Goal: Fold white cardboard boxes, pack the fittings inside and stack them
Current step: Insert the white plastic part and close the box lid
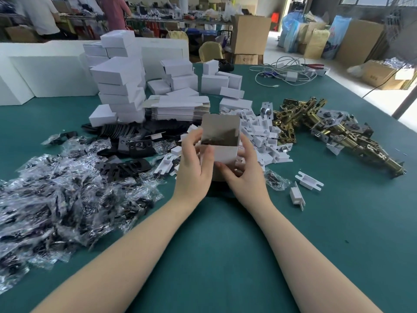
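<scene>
A small white cardboard box (222, 141) with its open top toward me stands above the green table (214, 245), grey inside. My left hand (194, 163) grips its left side, thumb on the front wall. My right hand (244, 170) holds its right side and bottom, fingers curled under it. Flat unfolded box blanks (180, 108) lie stacked behind. Finished white boxes (121, 89) are stacked at the back left. Brass latch fittings (327, 127) are heaped to the right.
Clear bags of dark screws (58, 199) and black plates (133, 145) cover the left. White plastic inserts (261, 134) lie behind the box, two more (303, 186) to the right. White foam blocks (45, 71) line the back left; cables (286, 73) lie far right.
</scene>
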A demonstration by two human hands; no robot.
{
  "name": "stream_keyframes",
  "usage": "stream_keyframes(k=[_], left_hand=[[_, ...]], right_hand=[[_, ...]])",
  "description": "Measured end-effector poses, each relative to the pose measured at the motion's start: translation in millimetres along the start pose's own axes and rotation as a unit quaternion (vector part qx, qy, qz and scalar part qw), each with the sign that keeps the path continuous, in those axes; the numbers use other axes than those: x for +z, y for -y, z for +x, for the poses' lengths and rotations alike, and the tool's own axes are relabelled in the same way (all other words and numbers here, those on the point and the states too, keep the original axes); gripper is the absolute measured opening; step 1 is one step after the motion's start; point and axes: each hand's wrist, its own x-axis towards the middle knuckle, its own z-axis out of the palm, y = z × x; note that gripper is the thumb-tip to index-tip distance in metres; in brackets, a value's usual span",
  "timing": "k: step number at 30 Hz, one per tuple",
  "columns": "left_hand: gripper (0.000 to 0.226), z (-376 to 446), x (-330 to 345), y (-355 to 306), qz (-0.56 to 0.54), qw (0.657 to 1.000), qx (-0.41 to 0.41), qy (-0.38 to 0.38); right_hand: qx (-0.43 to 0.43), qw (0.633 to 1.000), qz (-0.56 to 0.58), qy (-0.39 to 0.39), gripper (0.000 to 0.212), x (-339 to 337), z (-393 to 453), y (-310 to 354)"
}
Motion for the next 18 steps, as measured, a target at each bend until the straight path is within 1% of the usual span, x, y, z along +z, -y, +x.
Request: stream_keyframes(k=[2,4,6,8,10,12,13,16,17,18], left_hand=[[0.035,1.1,-2.6,5.2,0.005,1.000,0.015,0.001],[0.037,1.9,-6.7,6.2,-0.005,1.000,-0.004,0.006],[0.038,2.5,-9.2,6.7,-0.012,1.000,-0.010,0.011],[0.031,3.6,-10.3,7.7,0.008,1.000,0.015,0.011],[0.026,5.2,-10.3,8.3,0.025,0.999,0.043,0.012],[0.027,7.9,-9.2,5.0,0.013,0.999,0.035,0.004],[0.028,9.7,-8.7,2.5,0.002,1.000,0.025,-0.001],[0.019,15.3,-5.7,-6.1,-0.047,0.998,-0.018,-0.031],[0.016,16.4,-4.3,-9.0,-0.069,0.996,-0.039,-0.039],[0.015,17.0,-2.8,-11.4,-0.093,0.993,-0.056,-0.045]], right_hand=[[-0.033,0.999,-0.006,-0.029,0.067,1.5,-2.6,6.0],[-0.069,0.996,-0.028,-0.051,0.060,2.0,-2.9,9.2],[-0.098,0.992,-0.054,-0.058,0.054,1.1,-0.8,8.0],[-0.119,0.988,-0.082,-0.046,0.045,0.1,1.7,6.3],[-0.131,0.984,-0.112,-0.047,0.030,0.4,3.2,8.1],[-0.115,0.986,-0.101,-0.073,0.015,-0.3,6.9,13.0],[-0.097,0.988,-0.085,-0.087,0.011,-0.6,10.0,16.4],[-0.022,0.994,-0.016,-0.102,0.013,-1.1,22.3,28.5],[-0.005,0.995,0.021,-0.097,0.018,-1.6,25.7,31.7],[0.003,0.995,0.050,-0.091,0.027,-2.0,28.8,33.6]])
